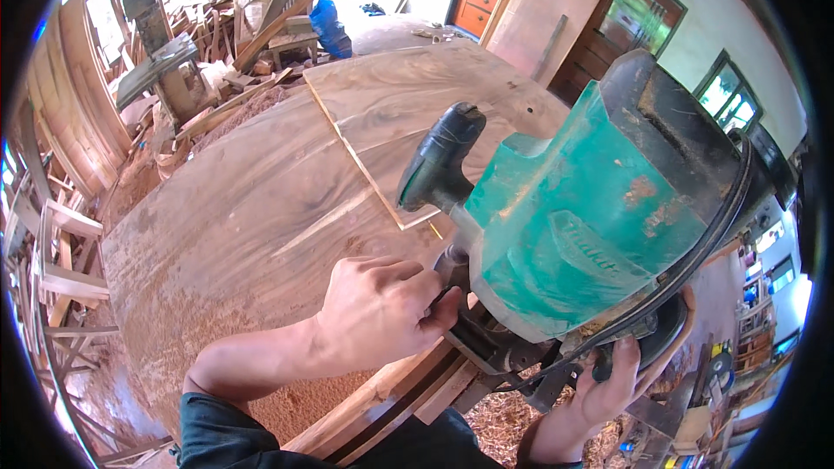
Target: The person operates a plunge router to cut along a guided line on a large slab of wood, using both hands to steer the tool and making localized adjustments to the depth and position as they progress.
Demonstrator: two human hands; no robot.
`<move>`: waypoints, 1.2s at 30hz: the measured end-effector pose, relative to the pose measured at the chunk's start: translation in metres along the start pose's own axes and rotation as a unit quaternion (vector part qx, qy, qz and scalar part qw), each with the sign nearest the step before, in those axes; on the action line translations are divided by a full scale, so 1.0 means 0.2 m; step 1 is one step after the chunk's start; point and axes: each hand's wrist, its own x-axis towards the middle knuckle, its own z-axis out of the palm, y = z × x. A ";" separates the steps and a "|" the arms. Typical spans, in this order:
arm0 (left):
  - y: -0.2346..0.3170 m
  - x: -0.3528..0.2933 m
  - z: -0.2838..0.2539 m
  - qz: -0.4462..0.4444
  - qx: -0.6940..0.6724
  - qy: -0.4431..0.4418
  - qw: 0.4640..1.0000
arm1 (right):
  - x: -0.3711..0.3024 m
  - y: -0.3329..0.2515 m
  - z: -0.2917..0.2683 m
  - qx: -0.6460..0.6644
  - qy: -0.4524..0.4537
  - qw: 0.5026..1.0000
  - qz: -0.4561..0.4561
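Much sawdust (300, 404) near the teal router (565, 217)

Scrap wood (208, 22) is lying heaped, boards (91, 95) are standing upright and sawdust (295, 404) is coating the table (200, 208) near a router (565, 226) in a woodworking shop.

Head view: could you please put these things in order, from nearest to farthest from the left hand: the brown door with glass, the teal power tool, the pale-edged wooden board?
1. Teal power tool: directly at the left hand, on its right.
2. Pale-edged wooden board: lying ahead of that hand.
3. Brown door with glass: in the background, toward the right.
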 end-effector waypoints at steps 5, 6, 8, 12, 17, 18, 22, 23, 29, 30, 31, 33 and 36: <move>0.03 0.00 0.04 -0.017 0.022 0.033 0.999 | 0.02 -0.01 0.03 -0.007 0.018 1.000 0.009; 0.03 0.00 0.03 -0.009 0.017 0.040 0.999 | 0.02 -0.01 0.03 -0.015 0.016 1.000 0.008; 0.03 0.02 0.00 -0.006 0.013 0.021 1.000 | 0.02 -0.01 0.03 -0.017 0.011 1.000 0.003; -0.11 0.09 -0.11 0.005 -0.163 -0.139 0.977 | 0.02 -0.01 0.02 -0.011 0.002 1.000 -0.009; -0.37 0.19 -0.12 0.087 -0.345 -0.326 0.876 | 0.02 -0.01 0.01 -0.003 -0.003 1.000 0.009; -0.40 0.20 -0.10 0.054 -0.346 -0.344 0.871 | 0.02 -0.01 0.01 0.021 -0.002 1.000 0.013; -0.39 0.16 -0.04 -0.114 -0.458 -0.216 0.854 | 0.01 -0.02 0.00 0.017 0.012 1.000 0.020; -0.37 0.15 -0.02 -0.193 -0.482 -0.163 0.839 | 0.01 -0.02 -0.01 0.007 -0.004 0.999 0.040; -0.30 0.11 0.02 -0.192 -0.519 -0.053 0.831 | 0.05 0.06 -0.06 0.077 0.008 0.997 0.026; -0.29 0.11 0.02 -0.197 -0.504 -0.049 0.840 | 0.05 0.08 -0.07 0.091 0.010 0.996 0.020; -0.28 0.11 0.02 -0.197 -0.482 -0.044 0.852 | 0.05 0.10 -0.09 0.084 0.014 0.996 0.029; -0.27 0.12 0.02 -0.193 -0.478 -0.040 0.856 | 0.03 0.12 -0.12 0.080 0.022 0.996 0.042; -0.25 0.12 0.02 -0.188 -0.503 -0.029 0.843 | 0.02 0.13 -0.16 0.078 0.045 0.994 0.058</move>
